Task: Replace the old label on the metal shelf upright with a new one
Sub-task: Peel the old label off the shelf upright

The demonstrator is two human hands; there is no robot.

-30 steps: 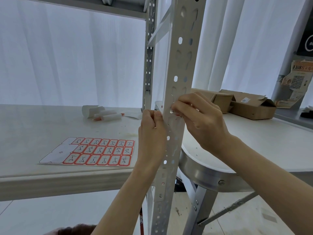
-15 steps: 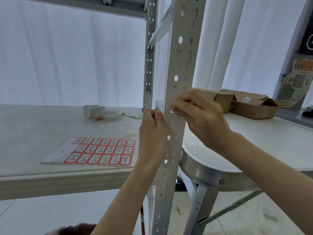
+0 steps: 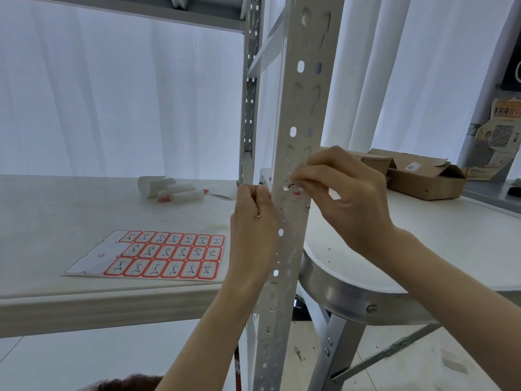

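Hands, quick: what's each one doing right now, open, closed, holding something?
Left hand: closed, pinching the upright at its left edge.
Right hand: closed, fingertips pinching the label on the upright's front.

The tall grey metal shelf upright with holes (image 3: 303, 108) runs off the top and bottom edges. The right hand (image 3: 346, 198) hides most of the small white label with red edges (image 3: 294, 191) under its pinching fingers. The black marks on the red-and-white sticker sheet (image 3: 169, 253) are too small to read.

Nothing is reading clearly. Label sheet (image 3: 166, 256) on desk (image 3: 56, 215) is showing illegible black handwritten marks; poster (image 3: 503, 128) is showing a QR code, text blurred.
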